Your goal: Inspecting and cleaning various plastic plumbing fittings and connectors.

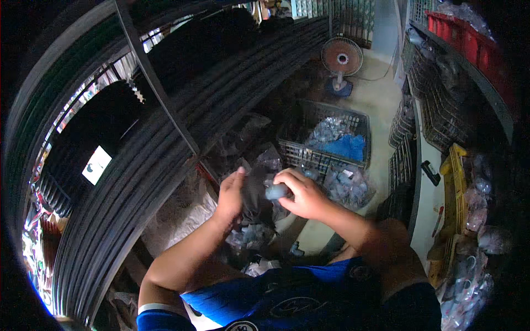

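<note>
Fingers of your right hand are curled tight around a small grey pipe fitting, which sits at the middle of the frame, its rounded end poking out toward your left. Your left hand, just to the left of centre, pinches the upper edge of a clear plastic bag between thumb and fingertips, holding it up so that the fitting lies right against the bag's mouth. Below your hands, in the lower middle of the frame, more bagged fittings lie in a heap. Right of centre and a little higher stands a dark wire crate with blue and clear bags inside, and another clear bag of fittings leans against its front. Long black pipes sweep across the left half of the frame. A standing fan is at the upper middle, on the pale floor.
</note>
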Demonstrator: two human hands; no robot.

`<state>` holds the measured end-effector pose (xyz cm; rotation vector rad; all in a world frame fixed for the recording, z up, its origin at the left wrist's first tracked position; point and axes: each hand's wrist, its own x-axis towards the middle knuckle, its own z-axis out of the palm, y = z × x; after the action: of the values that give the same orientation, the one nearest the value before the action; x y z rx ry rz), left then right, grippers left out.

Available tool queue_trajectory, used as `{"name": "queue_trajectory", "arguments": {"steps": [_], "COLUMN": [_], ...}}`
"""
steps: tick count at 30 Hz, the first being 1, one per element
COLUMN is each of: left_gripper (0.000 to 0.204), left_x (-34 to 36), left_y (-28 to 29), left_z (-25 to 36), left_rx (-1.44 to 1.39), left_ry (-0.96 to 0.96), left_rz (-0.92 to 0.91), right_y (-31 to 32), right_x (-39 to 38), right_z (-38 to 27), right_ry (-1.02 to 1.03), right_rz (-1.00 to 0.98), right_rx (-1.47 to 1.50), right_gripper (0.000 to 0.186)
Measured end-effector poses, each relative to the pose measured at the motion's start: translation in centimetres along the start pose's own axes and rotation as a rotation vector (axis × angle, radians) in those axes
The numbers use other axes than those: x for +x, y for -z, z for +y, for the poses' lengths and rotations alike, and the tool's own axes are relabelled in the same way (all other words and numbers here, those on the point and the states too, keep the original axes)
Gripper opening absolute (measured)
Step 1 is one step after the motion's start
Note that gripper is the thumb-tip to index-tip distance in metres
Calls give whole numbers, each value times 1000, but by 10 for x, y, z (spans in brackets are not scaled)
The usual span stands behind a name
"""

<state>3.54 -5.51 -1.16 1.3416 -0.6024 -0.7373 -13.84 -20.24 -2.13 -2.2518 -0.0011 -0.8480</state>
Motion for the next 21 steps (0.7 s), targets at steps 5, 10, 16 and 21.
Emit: {"name": "queue_trajectory", "arguments": {"steps": [5, 10, 16, 21], "left_gripper": [55, 42, 20, 73], "left_x": [4, -11, -17, -20], "left_y": [20, 15, 4, 0], "left_z": [29, 28, 37, 35], "left_rx": [-636, -325, 453, 478], "left_ry": [307, -206, -678, -448], "left_rz": [-24, -209, -527, -588], "right_y": [20, 4, -15, -21], "right_x": [3, -2, -16, -23], "right_z": [-1, -8, 0, 4], "right_ry": [-159, -509, -768, -666], "right_rz": [64, -143, 2, -39], "right_rx": [398, 1096, 1669, 1312], "right_gripper": [49, 53, 46, 36]}}
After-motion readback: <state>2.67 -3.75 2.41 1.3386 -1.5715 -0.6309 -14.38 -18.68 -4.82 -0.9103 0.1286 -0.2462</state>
